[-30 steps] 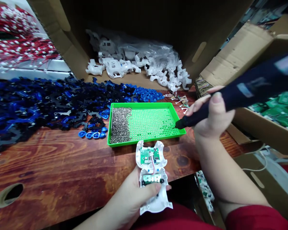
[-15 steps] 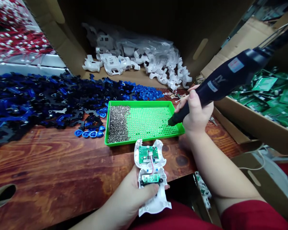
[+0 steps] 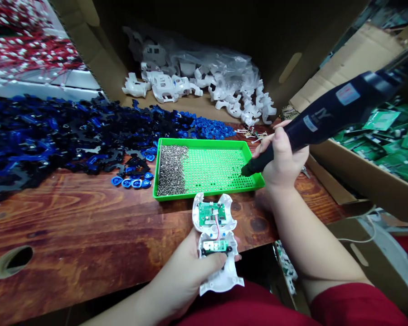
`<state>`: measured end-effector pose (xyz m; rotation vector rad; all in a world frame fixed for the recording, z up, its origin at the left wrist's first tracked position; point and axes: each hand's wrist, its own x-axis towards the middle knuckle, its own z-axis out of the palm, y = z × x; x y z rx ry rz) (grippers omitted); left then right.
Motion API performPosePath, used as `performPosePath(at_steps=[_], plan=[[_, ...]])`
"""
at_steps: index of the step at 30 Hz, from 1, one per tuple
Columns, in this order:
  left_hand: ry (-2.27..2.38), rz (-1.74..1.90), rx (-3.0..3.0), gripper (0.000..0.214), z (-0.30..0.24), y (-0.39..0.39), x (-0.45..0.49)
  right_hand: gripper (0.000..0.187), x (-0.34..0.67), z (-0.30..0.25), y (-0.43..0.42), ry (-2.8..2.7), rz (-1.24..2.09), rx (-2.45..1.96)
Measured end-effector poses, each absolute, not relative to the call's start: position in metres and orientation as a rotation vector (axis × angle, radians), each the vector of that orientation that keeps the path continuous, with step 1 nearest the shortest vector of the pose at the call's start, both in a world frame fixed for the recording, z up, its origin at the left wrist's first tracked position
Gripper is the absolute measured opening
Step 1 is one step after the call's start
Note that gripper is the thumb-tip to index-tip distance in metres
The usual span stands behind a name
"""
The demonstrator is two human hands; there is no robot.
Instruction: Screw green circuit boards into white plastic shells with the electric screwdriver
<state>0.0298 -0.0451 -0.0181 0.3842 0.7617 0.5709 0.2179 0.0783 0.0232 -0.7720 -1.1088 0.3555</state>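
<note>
My left hand (image 3: 187,271) grips a white plastic shell (image 3: 216,244) at the table's near edge; two small green circuit boards and a red wire lie inside it, and my thumb presses on the lower board. My right hand (image 3: 282,156) is wrapped round a dark blue electric screwdriver (image 3: 329,115). Its tip rests in the right end of a green perforated tray (image 3: 211,170). A heap of small metal screws (image 3: 172,170) fills the tray's left end.
Blue and black plastic parts (image 3: 54,140) cover the left of the wooden table (image 3: 71,226). White shells (image 3: 204,88) lie in an open cardboard box behind the tray. A box of green circuit boards (image 3: 391,140) stands at right. A round hole (image 3: 12,261) sits near left.
The screwdriver tip has moved slightly left within the right end of the tray. My left hand keeps holding the shell, thumb now on the lower board.
</note>
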Motion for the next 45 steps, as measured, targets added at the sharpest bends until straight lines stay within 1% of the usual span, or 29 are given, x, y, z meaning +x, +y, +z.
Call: performPosePath(at_steps=[3, 5, 8, 11, 14, 16, 18, 20, 26, 34, 38, 42, 45], plan=[[0.748, 0.597, 0.377, 0.044, -0.018, -0.047, 0.032, 0.003, 0.214, 0.042, 0.062, -1.039, 0.334, -0.822], [0.749, 0.615, 0.39, 0.045, -0.019, -0.048, 0.032, 0.005, 0.209, 0.058, 0.042, -1.019, 0.34, -0.801], [0.766, 0.655, 0.424, 0.044, -0.022, -0.05, 0.033, 0.013, 0.198, 0.075, 0.003, -1.099, 0.521, -0.749], [0.752, 0.687, 0.439, 0.045, -0.022, -0.052, 0.034, 0.022, 0.185, 0.079, -0.031, -1.197, 0.76, -0.779], [0.749, 0.702, 0.455, 0.048, -0.02, -0.052, 0.034, 0.027, 0.173, 0.076, -0.048, -1.235, 0.812, -0.812], [0.762, 0.725, 0.483, 0.047, -0.018, -0.052, 0.034, 0.028, 0.168, 0.074, -0.05, -1.225, 0.82, -0.867], [0.749, 0.744, 0.504, 0.046, -0.017, -0.052, 0.034, 0.024, 0.164, 0.073, -0.048, -1.213, 0.822, -0.894], [0.726, 0.754, 0.503, 0.046, -0.017, -0.052, 0.034, 0.02, 0.162, 0.072, -0.046, -1.197, 0.823, -0.879], [0.73, 0.735, 0.469, 0.048, -0.02, -0.051, 0.035, 0.016, 0.164, 0.065, -0.049, -1.203, 0.855, -0.834], [0.743, 0.747, 0.463, 0.042, -0.015, -0.05, 0.035, 0.02, 0.167, 0.055, -0.047, -1.246, 0.976, -0.744], [0.739, 0.787, 0.443, 0.04, -0.012, -0.05, 0.036, 0.022, 0.166, 0.053, -0.045, -1.248, 0.977, -0.693], [0.733, 0.761, 0.449, 0.042, -0.011, -0.05, 0.036, 0.021, 0.165, 0.049, -0.046, -1.207, 1.001, -0.707], [0.773, 0.745, 0.439, 0.041, -0.012, -0.05, 0.036, 0.019, 0.169, 0.055, -0.044, -1.201, 0.948, -0.7]])
